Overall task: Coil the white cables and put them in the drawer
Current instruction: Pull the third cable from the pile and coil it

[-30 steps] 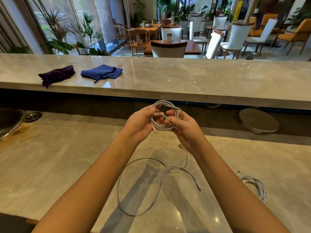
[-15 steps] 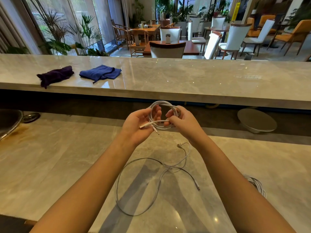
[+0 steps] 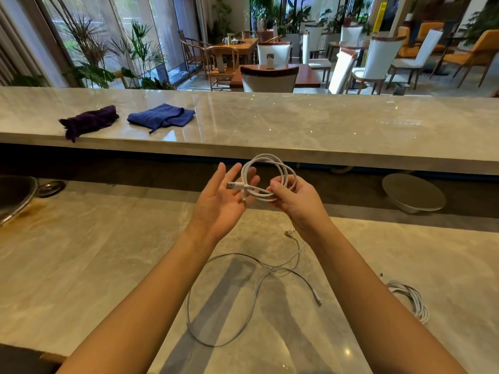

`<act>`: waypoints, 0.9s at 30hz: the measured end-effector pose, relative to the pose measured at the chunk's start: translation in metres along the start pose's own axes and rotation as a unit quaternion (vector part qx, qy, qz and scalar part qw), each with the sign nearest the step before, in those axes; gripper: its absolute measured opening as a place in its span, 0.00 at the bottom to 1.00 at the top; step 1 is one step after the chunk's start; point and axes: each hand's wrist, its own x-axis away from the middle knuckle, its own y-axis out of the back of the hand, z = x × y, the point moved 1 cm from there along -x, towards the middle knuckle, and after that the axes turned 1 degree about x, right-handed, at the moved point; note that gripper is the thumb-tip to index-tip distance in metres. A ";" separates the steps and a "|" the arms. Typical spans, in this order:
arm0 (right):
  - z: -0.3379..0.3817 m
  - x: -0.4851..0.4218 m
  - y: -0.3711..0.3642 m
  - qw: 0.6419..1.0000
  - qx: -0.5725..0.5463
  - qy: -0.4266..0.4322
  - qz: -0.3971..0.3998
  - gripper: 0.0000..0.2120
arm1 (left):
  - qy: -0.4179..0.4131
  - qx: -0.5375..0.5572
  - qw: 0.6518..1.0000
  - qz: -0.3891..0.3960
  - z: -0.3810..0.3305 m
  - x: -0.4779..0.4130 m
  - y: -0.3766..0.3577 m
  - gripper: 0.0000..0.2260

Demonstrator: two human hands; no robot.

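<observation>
A coiled white cable (image 3: 270, 168) is held in the air above the marble counter (image 3: 81, 252), pinched at its lower right by my right hand (image 3: 294, 201). Its USB plug end sticks out to the left over my left hand (image 3: 224, 201), which is spread flat, palm up, fingers apart, just beside the coil. A second white cable (image 3: 243, 287) lies loose in a wide loop on the counter below my arms. A third white cable (image 3: 410, 298), bundled, rests on the counter at the right, partly hidden by my right forearm. No drawer is in view.
A raised marble bar (image 3: 297, 125) runs across behind the counter, with a purple cloth (image 3: 89, 121) and a blue cloth (image 3: 162, 117) on it. A sink rim (image 3: 16, 195) is at the far left. A round metal lid (image 3: 413, 193) sits in the gap at the right.
My left hand has let go of the coil and spread flat. The coil now hangs from my right hand alone, with the plug end pointing left.
</observation>
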 end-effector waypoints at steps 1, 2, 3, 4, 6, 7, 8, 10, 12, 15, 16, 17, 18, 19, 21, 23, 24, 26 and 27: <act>-0.002 0.000 0.000 1.000 0.003 0.003 -0.004 0.06 | 0.004 -0.023 1.000 0.003 0.003 0.001 0.000 0.26; -0.003 0.000 -0.001 1.000 0.004 0.005 -0.008 0.07 | 0.002 -0.053 0.999 0.004 0.005 0.002 0.000 0.24; -0.005 0.000 -0.001 1.000 0.005 0.004 -0.011 0.06 | -0.007 -0.092 0.996 0.000 0.008 0.001 0.000 0.22; -0.006 -0.001 -0.001 1.000 0.010 0.002 -0.015 0.06 | -0.020 -0.138 0.990 -0.011 0.009 0.001 -0.002 0.19; -0.008 -0.001 -0.001 0.999 0.020 -0.001 -0.026 0.05 | -0.039 -0.225 0.973 -0.039 0.011 0.000 -0.005 0.15; -0.008 -0.001 -0.001 0.999 0.021 -0.002 -0.032 0.04 | -0.045 -0.261 0.963 -0.049 0.011 0.000 -0.005 0.14; -0.009 -0.002 -0.001 0.999 0.019 -0.002 -0.037 0.04 | -0.053 -0.295 0.952 -0.058 0.011 0.001 -0.004 0.15; -0.009 -0.003 0.000 0.999 0.007 -0.003 -0.044 0.03 | -0.068 -0.365 0.926 -0.069 0.009 0.000 -0.001 0.17; -0.009 -0.003 0.002 0.998 -0.006 -0.005 -0.056 0.03 | -0.073 -0.408 0.908 -0.065 0.008 0.000 0.002 0.17; -0.012 -0.003 0.004 0.997 -0.021 -0.011 -0.077 0.03 | -0.078 -0.416 0.904 -0.054 0.005 0.001 0.003 0.18; -0.013 -0.003 0.004 0.996 -0.022 -0.011 -0.082 0.03 | -0.083 -0.420 0.902 -0.054 0.004 0.001 0.003 0.18; -0.013 -0.003 0.004 0.996 -0.019 -0.008 -0.084 0.03 | -0.090 -0.426 0.899 -0.058 0.005 0.002 0.003 0.18; -0.013 -0.003 0.004 0.996 -0.014 -0.004 -0.085 0.03 | -0.096 -0.428 0.896 -0.067 0.006 0.002 0.003 0.17; -0.013 -0.003 0.004 0.997 -0.007 -0.001 -0.083 0.03 | -0.100 -0.425 0.896 -0.080 0.008 0.001 0.003 0.15; -0.011 -0.001 0.003 0.998 0.007 0.001 -0.066 0.03 | -0.092 -0.396 0.907 -0.108 0.011 0.001 0.003 0.12; -0.011 0.001 0.003 0.999 0.029 -0.007 -0.029 0.04 | -0.068 -0.342 0.929 -0.121 0.013 0.001 0.003 0.10; -0.010 0.002 0.004 0.999 0.042 -0.011 -0.012 0.05 | -0.057 -0.320 0.938 -0.118 0.013 0.001 0.003 0.11; -0.007 0.001 0.007 0.999 0.052 -0.013 0.006 0.10 | -0.043 -0.297 0.948 -0.105 0.014 0.000 0.002 0.11; -0.004 0.000 0.010 0.999 0.047 -0.014 0.006 0.12 | -0.036 -0.288 0.952 -0.097 0.015 0.000 0.001 0.11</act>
